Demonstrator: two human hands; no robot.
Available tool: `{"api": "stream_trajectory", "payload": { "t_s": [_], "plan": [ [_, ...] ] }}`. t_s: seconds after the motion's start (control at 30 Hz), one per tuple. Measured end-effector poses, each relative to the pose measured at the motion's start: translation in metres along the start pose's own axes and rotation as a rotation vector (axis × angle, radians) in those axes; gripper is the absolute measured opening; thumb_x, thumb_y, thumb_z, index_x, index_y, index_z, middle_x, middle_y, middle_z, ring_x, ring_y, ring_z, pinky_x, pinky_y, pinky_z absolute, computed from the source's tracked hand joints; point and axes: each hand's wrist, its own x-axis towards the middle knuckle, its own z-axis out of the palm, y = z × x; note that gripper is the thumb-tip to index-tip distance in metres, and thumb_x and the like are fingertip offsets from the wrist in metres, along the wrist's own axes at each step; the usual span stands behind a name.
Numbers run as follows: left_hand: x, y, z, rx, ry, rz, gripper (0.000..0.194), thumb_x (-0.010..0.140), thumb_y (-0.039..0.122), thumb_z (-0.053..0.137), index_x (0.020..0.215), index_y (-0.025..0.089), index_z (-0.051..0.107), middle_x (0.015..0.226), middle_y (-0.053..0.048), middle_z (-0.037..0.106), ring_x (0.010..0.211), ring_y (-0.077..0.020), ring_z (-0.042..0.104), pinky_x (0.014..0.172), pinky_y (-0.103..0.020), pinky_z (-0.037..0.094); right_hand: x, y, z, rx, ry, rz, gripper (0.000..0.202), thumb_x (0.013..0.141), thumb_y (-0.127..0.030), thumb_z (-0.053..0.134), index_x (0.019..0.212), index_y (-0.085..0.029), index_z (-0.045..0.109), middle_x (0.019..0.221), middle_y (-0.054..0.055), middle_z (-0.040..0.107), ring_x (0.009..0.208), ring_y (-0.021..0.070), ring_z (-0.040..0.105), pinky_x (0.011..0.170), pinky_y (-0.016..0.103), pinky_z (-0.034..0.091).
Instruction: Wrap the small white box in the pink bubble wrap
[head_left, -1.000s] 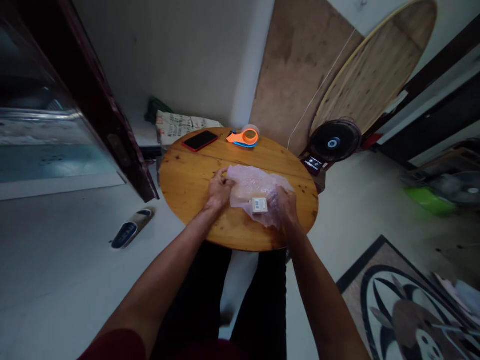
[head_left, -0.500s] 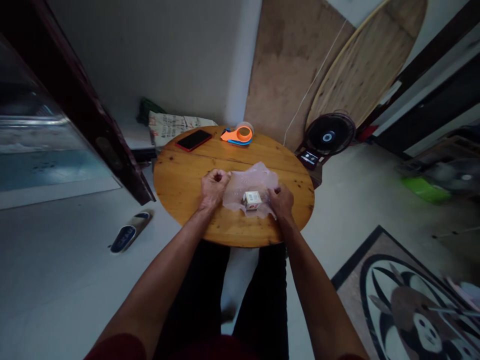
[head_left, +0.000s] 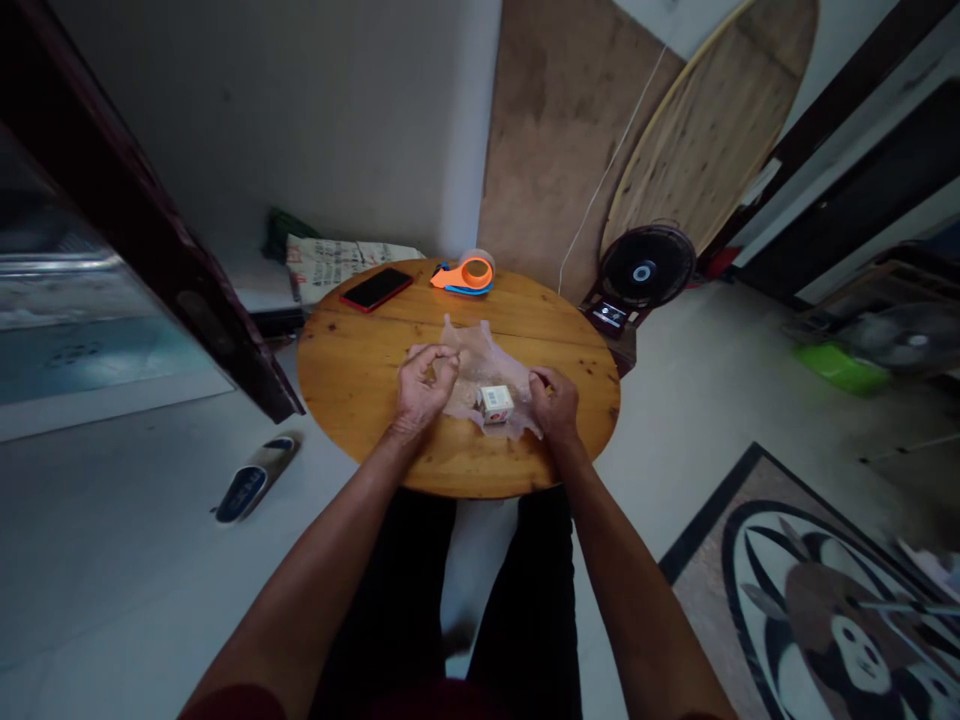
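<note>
A small white box (head_left: 496, 403) rests on a crumpled sheet of thin, see-through pinkish plastic (head_left: 474, 356) on the round wooden table (head_left: 352, 370). My left hand (head_left: 426, 382) pinches the sheet's left edge between thumb and forefinger. On the right, my right hand (head_left: 555, 400) has its fingers curled on the sheet's other edge. The box lies between my hands, and neither hand touches it.
At the table's back are an orange and blue tape dispenser (head_left: 466, 275) and a red-edged phone (head_left: 376, 289). A black fan (head_left: 648, 268) stands beyond the right edge. A slipper (head_left: 256, 480) lies on the floor at left.
The plastic sheet has changed shape and now lies flatter, with its back edge spread into points. My left hand's fingers are raised a little more. The whole view has shifted slightly.
</note>
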Motion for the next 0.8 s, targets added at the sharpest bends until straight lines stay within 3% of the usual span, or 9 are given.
{"api": "stream_trajectory", "payload": {
  "t_s": [0.17,0.3,0.5,0.63,0.8],
  "plan": [
    [-0.001,-0.007,0.003,0.202,-0.233,-0.020,0.018,0.075,0.024,0.060,0.089,0.023,0.072,0.102,-0.005,0.071,0.105,-0.0227,0.060,0.100,-0.040,0.045,-0.002,-0.003,-0.002,-0.182,-0.158,-0.185,0.029,0.088,-0.030,0.047,0.103,-0.025,0.071,0.111,0.005,0.071,0.117,0.0264,0.051,0.105,0.045,0.027],
    [-0.003,-0.009,0.004,0.344,-0.376,-0.032,0.026,0.072,0.020,0.060,0.094,0.022,0.073,0.111,-0.006,0.071,0.110,-0.0256,0.060,0.104,-0.045,0.041,-0.001,0.003,0.003,-0.269,-0.163,-0.096,0.031,0.090,-0.031,0.045,0.105,-0.022,0.071,0.115,0.007,0.070,0.129,0.0293,0.041,0.106,0.049,0.022],
    [-0.005,-0.013,0.004,0.457,-0.493,0.058,0.039,0.073,0.019,0.057,0.110,0.020,0.068,0.122,-0.010,0.066,0.117,-0.0296,0.056,0.105,-0.048,0.039,-0.001,0.005,0.008,-0.359,-0.235,-0.004,0.028,0.087,-0.026,0.049,0.104,-0.021,0.071,0.118,0.009,0.068,0.123,0.0299,0.047,0.102,0.049,0.028],
    [-0.003,-0.015,0.003,0.504,-0.527,0.065,0.046,0.073,0.017,0.054,0.118,0.019,0.064,0.128,-0.009,0.063,0.122,-0.0277,0.053,0.108,-0.045,0.036,0.000,0.002,0.002,-0.202,-0.204,-0.066,0.028,0.086,-0.030,0.052,0.105,-0.022,0.071,0.120,0.007,0.068,0.124,0.0271,0.048,0.107,0.047,0.028],
    [-0.002,-0.015,0.002,0.480,-0.549,0.083,0.047,0.074,0.017,0.053,0.119,0.020,0.063,0.129,-0.009,0.062,0.123,-0.0275,0.052,0.110,-0.046,0.034,0.004,-0.002,-0.006,0.169,-0.411,-0.206,0.039,0.083,-0.047,0.060,0.113,-0.026,0.070,0.120,0.005,0.067,0.115,0.0226,0.057,0.104,0.038,0.038]
  ]
}}
